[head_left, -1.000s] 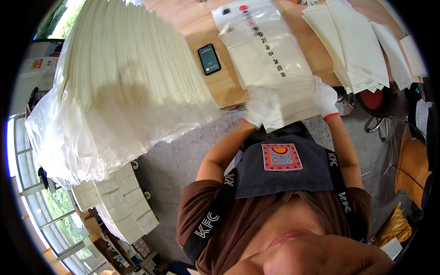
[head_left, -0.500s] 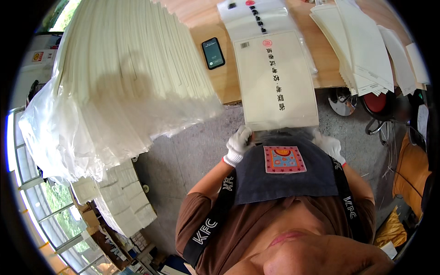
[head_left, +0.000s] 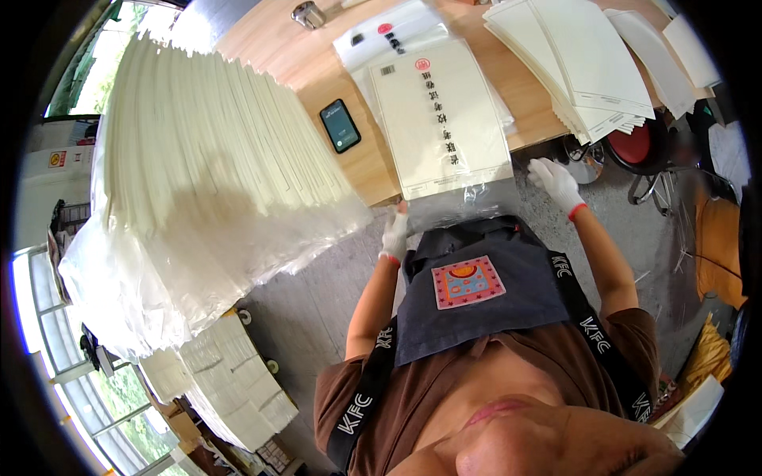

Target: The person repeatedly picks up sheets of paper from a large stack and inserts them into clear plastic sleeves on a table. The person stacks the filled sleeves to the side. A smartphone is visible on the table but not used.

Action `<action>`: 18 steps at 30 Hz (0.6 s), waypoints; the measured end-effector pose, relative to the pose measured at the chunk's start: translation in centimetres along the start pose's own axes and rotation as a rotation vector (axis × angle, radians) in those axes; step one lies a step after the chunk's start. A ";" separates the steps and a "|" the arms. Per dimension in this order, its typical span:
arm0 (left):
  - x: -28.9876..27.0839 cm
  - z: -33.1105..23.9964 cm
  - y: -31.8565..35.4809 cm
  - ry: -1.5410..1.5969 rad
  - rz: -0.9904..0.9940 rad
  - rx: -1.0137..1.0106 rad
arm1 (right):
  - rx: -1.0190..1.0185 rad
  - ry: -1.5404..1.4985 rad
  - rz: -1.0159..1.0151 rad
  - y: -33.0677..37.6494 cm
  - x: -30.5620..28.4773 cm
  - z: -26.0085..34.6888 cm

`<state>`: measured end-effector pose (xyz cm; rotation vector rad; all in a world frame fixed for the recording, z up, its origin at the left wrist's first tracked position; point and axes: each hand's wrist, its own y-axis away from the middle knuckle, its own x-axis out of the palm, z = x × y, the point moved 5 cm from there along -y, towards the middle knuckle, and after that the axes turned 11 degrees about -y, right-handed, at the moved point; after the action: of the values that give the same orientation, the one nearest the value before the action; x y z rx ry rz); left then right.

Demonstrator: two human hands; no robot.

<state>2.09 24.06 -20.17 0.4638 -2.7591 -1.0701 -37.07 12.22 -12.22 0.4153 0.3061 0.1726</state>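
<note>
Left hand: your gloved fingers pinch the clear plastic bag at its near left corner, by the surface edge.
Right hand: gloved, fingers loosely curled at the bag's near right side; whether they grip it you cannot tell.
Cream envelope: lies flat inside the bag on the surface.
Phone: just left of the envelope.
Paper stack: to the right.

Bright daylight enters from windows at the left, glaring white there. A soft shadow falls on the paper stack. Fisheye bends edges; black rim surrounds. The near chin is blurred.
</note>
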 end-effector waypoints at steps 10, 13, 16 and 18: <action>8.8 -30.7 24.5 -1.029 -0.133 1.174 | -0.017 -1.069 0.836 0.4 15.9 9.9; 6.3 -34.6 33.4 -1.237 -0.423 1.511 | -0.164 -0.927 0.787 0.3 15.5 18.0; 0.5 -37.1 38.9 -0.954 -0.980 1.599 | -0.432 -0.961 0.888 3.0 15.4 32.1; -4.7 -39.0 43.4 -0.569 -1.317 1.491 | -0.573 -0.901 1.058 5.4 18.5 40.5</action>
<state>6.05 31.27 37.79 2.5345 -2.9078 1.4505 -6.98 6.32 20.55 0.0140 -0.8748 1.0393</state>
